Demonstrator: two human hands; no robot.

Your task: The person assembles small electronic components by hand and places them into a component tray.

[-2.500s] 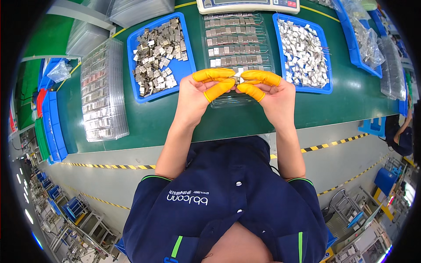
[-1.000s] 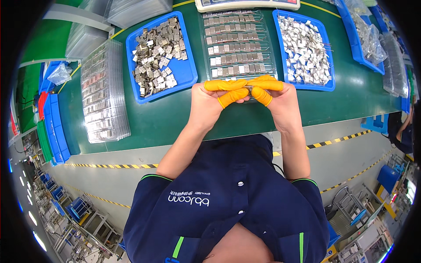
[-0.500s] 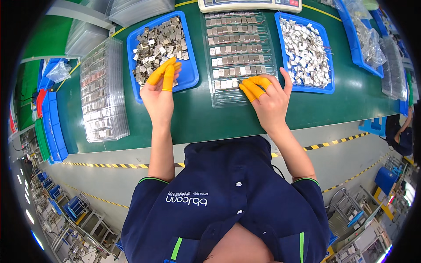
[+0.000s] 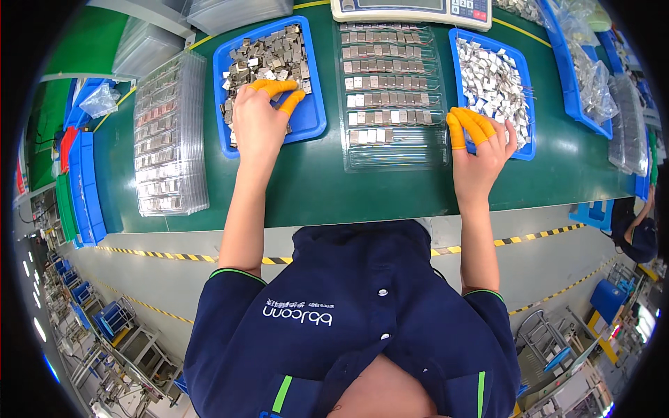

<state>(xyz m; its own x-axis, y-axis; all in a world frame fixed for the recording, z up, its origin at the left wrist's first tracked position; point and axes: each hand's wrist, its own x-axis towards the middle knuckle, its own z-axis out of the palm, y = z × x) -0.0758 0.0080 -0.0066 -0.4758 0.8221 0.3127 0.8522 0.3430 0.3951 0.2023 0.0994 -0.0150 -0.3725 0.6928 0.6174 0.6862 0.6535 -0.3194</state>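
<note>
My left hand, yellow cots on its fingertips, is over a blue tray of small metal connector shells. Its thumb and forefinger are apart, with nothing visible between them. At the near-left edge of a second blue tray is my right hand; its cotted fingers are drawn together, and anything in them is hidden. That tray holds small white pieces with thin wires. Between the hands lies a clear blister tray with rows of wired connectors; its nearest row is filled only on the left.
A stack of filled clear trays stands at the left of the green table. A digital scale is at the far edge. Blue bins with plastic bags line the right side. Another person is at far right.
My right hand has left the blister tray's nearest row and moved right to the white-piece tray. My left thumb and forefinger have spread over the metal shells. The nearest row extends slightly further right.
</note>
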